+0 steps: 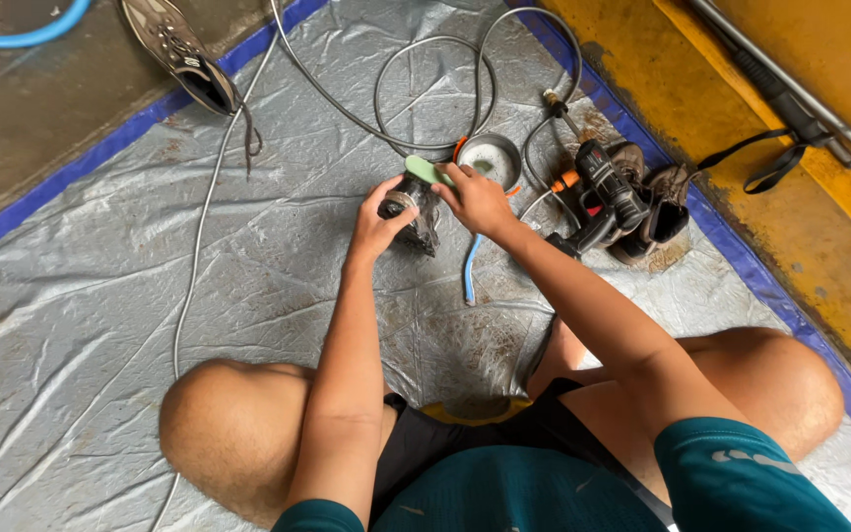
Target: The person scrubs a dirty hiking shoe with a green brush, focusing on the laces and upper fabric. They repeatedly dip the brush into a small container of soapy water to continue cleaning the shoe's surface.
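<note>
Soft, even daylight fills the scene, with no single strong source to make out. The silver tarp [248,296] throws back a pale sheen along its creases, brightest left of the left hand's fingers [386,202]. Shadows are faint and diffuse: a thin one lies just below the fingers of both hands, a deeper one between the knees. Focus is sharp around the right hand's fingers [450,182]. Wide-angle bending curves the blue tarp border [71,172] near the frame edges.
</note>
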